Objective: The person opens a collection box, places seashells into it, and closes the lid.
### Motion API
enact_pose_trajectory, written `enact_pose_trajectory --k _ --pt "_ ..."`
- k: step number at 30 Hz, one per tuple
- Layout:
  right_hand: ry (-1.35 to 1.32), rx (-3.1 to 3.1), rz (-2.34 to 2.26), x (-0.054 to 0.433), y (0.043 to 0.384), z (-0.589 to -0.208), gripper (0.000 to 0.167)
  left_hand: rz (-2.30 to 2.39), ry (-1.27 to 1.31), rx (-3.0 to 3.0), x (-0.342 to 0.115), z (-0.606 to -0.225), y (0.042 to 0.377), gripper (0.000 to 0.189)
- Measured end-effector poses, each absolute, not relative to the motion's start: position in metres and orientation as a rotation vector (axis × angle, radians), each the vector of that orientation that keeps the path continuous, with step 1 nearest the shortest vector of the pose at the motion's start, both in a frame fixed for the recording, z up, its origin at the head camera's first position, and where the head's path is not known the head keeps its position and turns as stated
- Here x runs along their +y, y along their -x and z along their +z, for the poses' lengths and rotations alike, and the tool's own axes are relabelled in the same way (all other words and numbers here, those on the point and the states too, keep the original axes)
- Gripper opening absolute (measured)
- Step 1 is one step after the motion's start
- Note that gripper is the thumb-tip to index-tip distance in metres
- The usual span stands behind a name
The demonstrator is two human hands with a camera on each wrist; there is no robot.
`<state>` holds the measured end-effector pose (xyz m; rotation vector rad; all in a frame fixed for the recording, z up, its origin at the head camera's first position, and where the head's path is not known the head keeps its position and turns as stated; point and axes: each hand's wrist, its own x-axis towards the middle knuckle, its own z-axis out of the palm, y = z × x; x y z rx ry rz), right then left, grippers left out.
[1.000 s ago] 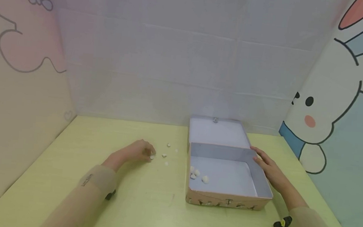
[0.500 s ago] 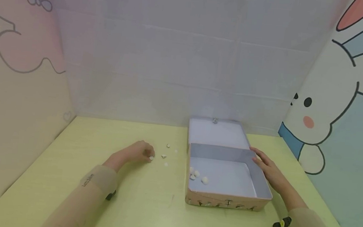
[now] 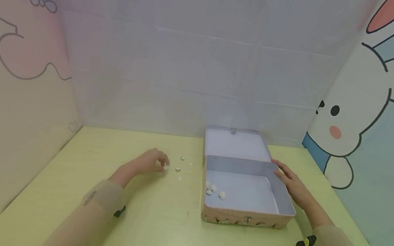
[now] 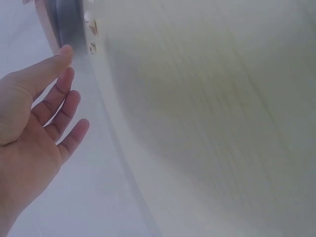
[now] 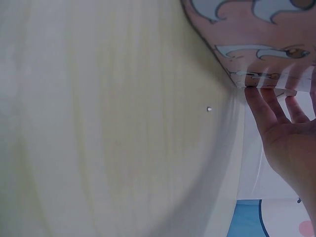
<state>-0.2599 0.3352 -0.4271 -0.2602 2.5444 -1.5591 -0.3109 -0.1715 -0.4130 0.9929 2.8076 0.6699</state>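
My left hand (image 3: 149,161) pinches a small white seashell (image 3: 165,167) between thumb and fingertips, close over the table on the left. In the left wrist view, the thumb (image 4: 47,69) and forefinger meet and the shell is almost hidden. Right of this hand lie a few more shells, one of them a pale seashell (image 3: 177,169) with a dark edge. My right hand (image 3: 293,188) rests against the right side of an open pink box (image 3: 224,216) with a white inside. In the right wrist view its fingers (image 5: 266,111) lie fairly straight along the outer wall.
Several white shells (image 3: 222,195) lie in the box's left front corner. The box's lid (image 3: 237,143) is folded back toward the rear wall (image 3: 159,69). The table (image 3: 159,229) is pale yellow. A printed rabbit panel (image 3: 370,114) bounds the right side.
My left hand has risen slightly from the table with the seashell in its fingertips. The right hand and the box have stayed in place.
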Motion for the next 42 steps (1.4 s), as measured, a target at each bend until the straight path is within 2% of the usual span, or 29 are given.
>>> enact_pose_trajectory --k 27,42 --pt "0.285 2.526 -1.588 0.337 0.259 -0.426 0.056 0.658 -1.152 3.116 -0.116 -0.358 0.257 0.024" --pt "0.276 2.531 -1.592 0.336 0.261 -0.427 0.057 0.911 -1.264 3.134 -0.082 -0.361 0.240 0.021"
